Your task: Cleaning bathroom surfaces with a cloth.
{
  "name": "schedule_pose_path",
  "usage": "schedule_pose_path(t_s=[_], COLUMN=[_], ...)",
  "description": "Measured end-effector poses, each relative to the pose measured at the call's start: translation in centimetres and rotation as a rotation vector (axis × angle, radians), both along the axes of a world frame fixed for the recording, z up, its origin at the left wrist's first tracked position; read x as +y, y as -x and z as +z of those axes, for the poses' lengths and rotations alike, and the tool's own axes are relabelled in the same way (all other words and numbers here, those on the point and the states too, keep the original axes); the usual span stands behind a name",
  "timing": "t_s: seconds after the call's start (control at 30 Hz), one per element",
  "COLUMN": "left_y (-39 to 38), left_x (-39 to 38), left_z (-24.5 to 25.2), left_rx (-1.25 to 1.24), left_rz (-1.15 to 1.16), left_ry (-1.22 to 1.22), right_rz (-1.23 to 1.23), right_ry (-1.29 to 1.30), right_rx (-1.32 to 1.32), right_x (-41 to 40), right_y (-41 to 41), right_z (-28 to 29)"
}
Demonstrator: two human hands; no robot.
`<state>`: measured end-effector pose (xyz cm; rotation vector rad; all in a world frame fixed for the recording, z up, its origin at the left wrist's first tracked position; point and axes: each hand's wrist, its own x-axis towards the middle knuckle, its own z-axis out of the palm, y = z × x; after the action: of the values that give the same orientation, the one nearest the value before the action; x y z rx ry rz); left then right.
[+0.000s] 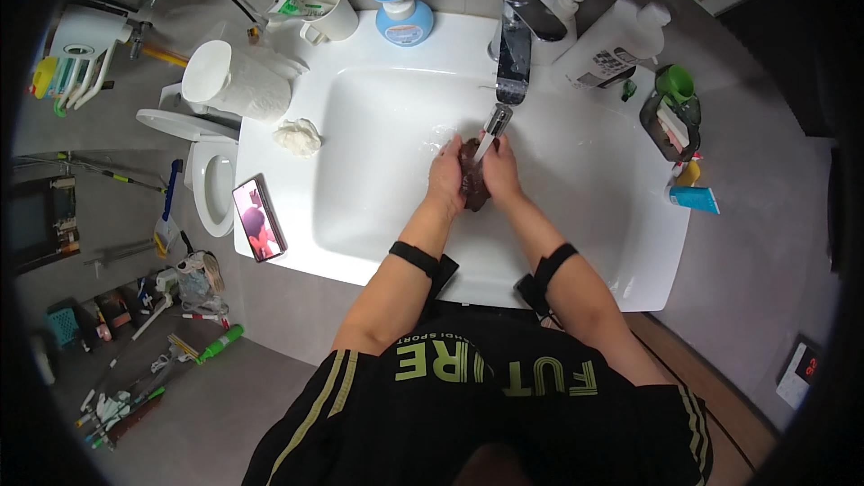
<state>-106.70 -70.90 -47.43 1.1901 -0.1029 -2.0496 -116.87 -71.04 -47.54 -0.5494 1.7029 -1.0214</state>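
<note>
Under the faucet (514, 61), my left hand (445, 172) and my right hand (501, 165) hold a dark reddish-brown item (476, 179) between them, one at each side. It looks wet and shiny; what exactly it is cannot be made out. Water (482, 147) runs from the faucet's chrome nozzle (498, 120) onto its upper part. My fingertips curl around its edges and partly hide it. All this is inside the white sink basin (378, 169), above its floor.
Behind the basin stand a cup (334, 13), a blue foam bottle (403, 17) and a large white bottle (611, 47). On the left are a paper roll (236, 84), crumpled tissue (298, 138) and a lit phone (259, 219). A soap dish (665, 125) sits at the right edge.
</note>
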Motion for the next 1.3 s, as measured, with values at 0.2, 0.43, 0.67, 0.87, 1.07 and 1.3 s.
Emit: schedule_pose_path(t_s=[0.2,0.43,0.67,0.87,1.07,1.3], left_y=[-0.5,-2.4,-4.5,-11.0,-5.7,-3.8], left_x=[-1.2,-2.0,-2.2,-1.9,-0.9,-0.7], left_z=[1.2,7.7,8.4,3.4,5.2,8.7], left_rx=[-0.076,0.128,-0.014,-1.151,-0.975,-0.292], left_rz=[0.019,-0.046,0.059,-0.642,-0.865,-0.374], left_ry=[0.09,0.105,0.266,1.185,0.939,0.577], right_rz=[0.194,0.136,0.526,0.714,0.818,0.552], right_ry=[0.288,0.032,0.37,0.266,0.398,0.025], right_rx=[0.561,-0.619,-0.043,0.299,0.394,-0.221], right_x=[3.2,1.5,3.6,2.7,2.2,4.9], right_y=[-2.9,1.9,1.6,2.2,2.6,7.0], right_z=[2.3,-0.4,-3.4,4.8,6.9,-4.5])
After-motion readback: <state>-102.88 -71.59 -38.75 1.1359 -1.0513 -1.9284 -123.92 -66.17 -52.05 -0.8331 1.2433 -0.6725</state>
